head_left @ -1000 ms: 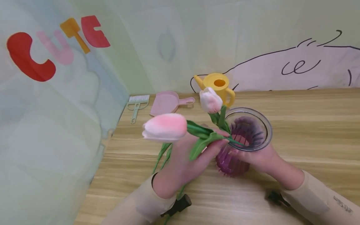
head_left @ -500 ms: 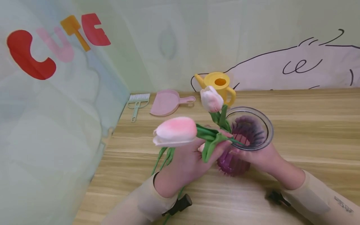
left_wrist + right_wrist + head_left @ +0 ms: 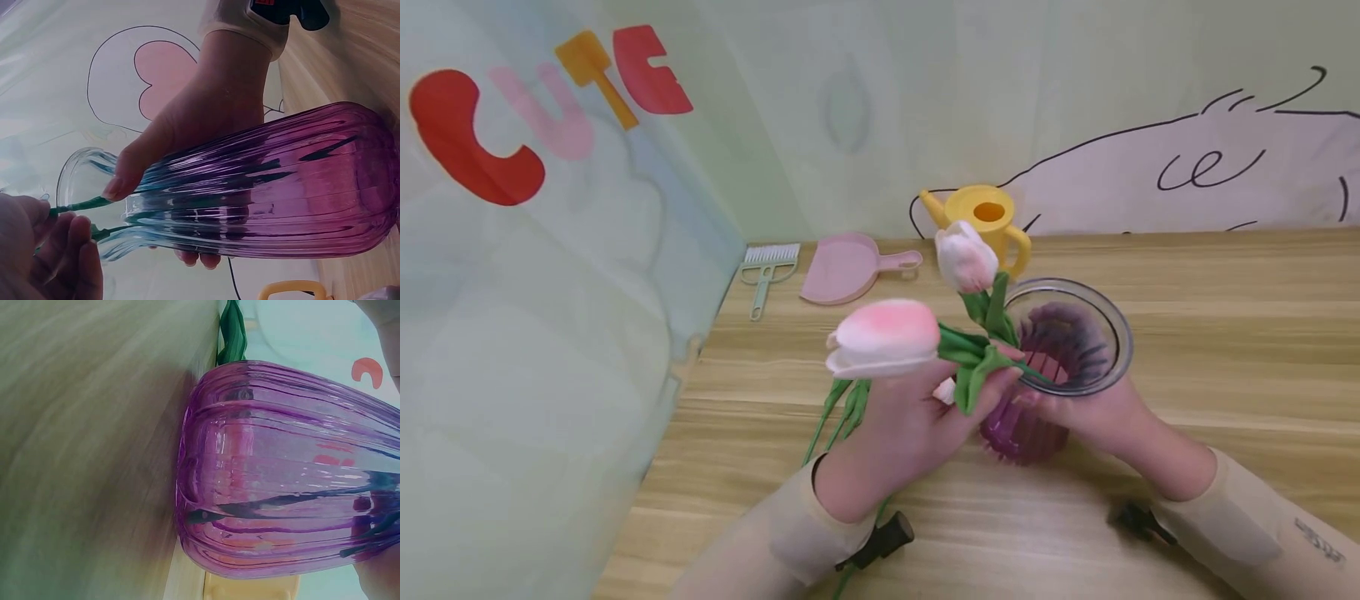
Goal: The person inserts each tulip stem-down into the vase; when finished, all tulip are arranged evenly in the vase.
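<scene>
In the head view my left hand (image 3: 910,433) pinches the green stem of a pink-and-white artificial tulip (image 3: 887,337) at the vase mouth. A second tulip (image 3: 967,257) leans out over the rim. My right hand (image 3: 1097,421) grips the ribbed glass vase (image 3: 300,187), purple at the base and clear at the lip, around its neck. Stems show through the glass in both wrist views; one reaches near the base in the right wrist view. The vase stands slightly tilted on the wooden table (image 3: 81,450). Part of another bloom shows behind my left hand.
More green tulip stems (image 3: 823,421) lie on the table left of my left hand. Farther back are a small green brush (image 3: 763,279), a pink dustpan (image 3: 842,268) and a yellow watering can (image 3: 981,217). A printed curtain (image 3: 880,100) borders the table.
The tulip pinched by my left hand has shifted right, toward the vase, its bloom turning a little. My right hand keeps its grip on the vase.
</scene>
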